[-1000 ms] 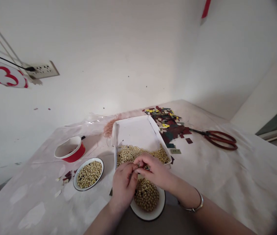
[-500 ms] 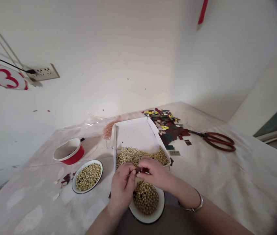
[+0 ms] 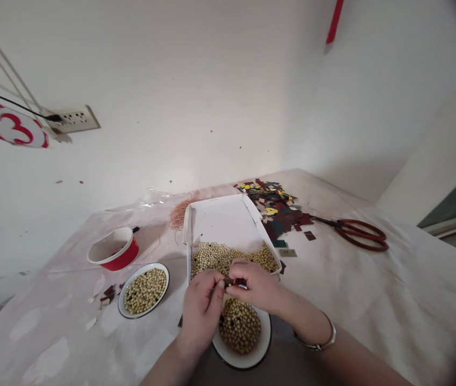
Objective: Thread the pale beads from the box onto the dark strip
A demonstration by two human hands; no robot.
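Note:
Both hands meet over the near edge of a white tray with pale beads piled in its front part. Between the fingertips is a small dark red piece. My left hand pinches its left end with thumb and forefinger. On the other end, the fingers of my right hand are closed, with a metal bangle at that wrist. A tiny pale bead shows beside the piece. Just below the hands stands a white bowl of darker beads, partly covered by them.
A second bead bowl and a red-and-white cup stand left. Behind the tray lie pink threads. Coloured scraps and red-handled scissors lie right. A small label is beside the tray.
The dark red piece shows less between the right fingers than before. Both hands have stayed in nearly the same place; the view has shifted slightly.

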